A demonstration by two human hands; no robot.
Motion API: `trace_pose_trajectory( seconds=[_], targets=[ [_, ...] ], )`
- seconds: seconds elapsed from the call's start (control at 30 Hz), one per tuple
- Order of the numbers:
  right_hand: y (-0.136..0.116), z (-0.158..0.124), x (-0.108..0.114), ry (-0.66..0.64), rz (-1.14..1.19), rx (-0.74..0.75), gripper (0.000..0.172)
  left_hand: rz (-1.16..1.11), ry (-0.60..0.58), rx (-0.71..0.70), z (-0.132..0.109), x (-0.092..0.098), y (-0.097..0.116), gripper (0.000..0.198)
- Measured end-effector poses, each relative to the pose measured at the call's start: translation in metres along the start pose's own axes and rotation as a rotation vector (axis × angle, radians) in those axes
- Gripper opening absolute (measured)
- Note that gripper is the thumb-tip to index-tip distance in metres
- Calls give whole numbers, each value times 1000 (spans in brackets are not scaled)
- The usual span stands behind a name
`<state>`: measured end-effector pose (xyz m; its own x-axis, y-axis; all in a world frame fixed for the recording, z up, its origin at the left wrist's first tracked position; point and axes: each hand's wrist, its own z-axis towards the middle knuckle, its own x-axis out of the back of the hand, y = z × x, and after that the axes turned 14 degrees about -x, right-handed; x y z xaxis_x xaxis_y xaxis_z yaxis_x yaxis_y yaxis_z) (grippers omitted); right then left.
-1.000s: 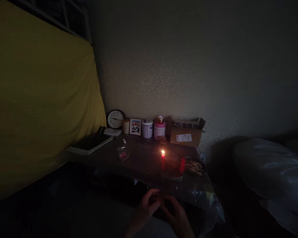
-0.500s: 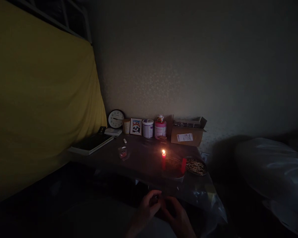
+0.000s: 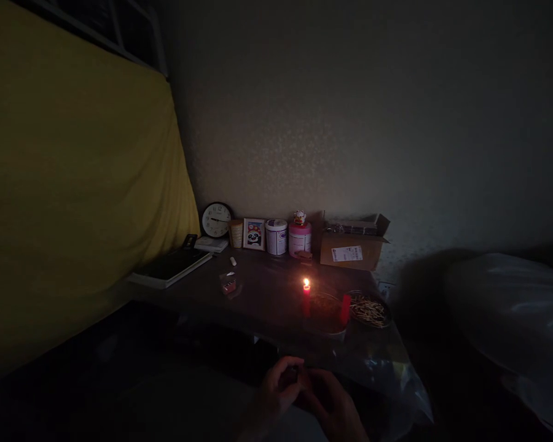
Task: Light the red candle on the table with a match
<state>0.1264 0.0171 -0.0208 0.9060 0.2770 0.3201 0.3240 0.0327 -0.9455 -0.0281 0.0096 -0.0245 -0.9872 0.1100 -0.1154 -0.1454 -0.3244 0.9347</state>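
Note:
The room is dark. My left hand [image 3: 276, 390] and my right hand [image 3: 332, 402] are held together low in front of me, below the near edge of the table [image 3: 262, 301]. Both have curled fingers closed round a small dark thing that I cannot make out. On the table beyond them a lit red candle [image 3: 306, 294] stands beside a second, unlit red candle [image 3: 345, 308]. A round dish of matchsticks [image 3: 368, 310] sits just right of the candles.
Along the wall stand a clock [image 3: 216, 220], a small framed picture [image 3: 254, 234], a white tub [image 3: 276, 237], a pink tub [image 3: 299, 238] and a cardboard box [image 3: 350, 248]. A book [image 3: 168, 268] lies at the table's left. Yellow fabric [image 3: 74, 196] hangs at left; pale bedding [image 3: 511, 307] lies at right.
My two hands have stayed together and drifted slightly down and right in view. The flame keeps burning. The view has shifted a little.

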Motion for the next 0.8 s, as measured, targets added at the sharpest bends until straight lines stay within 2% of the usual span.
trace_pose_trajectory(
  seconds=[0.23, 0.57, 0.8],
  targets=[
    [-3, -1, 0, -13, 12, -6, 35, 12, 22, 23, 0, 0, -14, 34],
    [-2, -1, 2, -34, -30, 18, 39, 10, 47, -2, 1, 0, -28, 33],
    [-3, 0, 1, -32, 5, 31, 36, 57, 21, 17, 1, 0, -17, 34]
  ],
)
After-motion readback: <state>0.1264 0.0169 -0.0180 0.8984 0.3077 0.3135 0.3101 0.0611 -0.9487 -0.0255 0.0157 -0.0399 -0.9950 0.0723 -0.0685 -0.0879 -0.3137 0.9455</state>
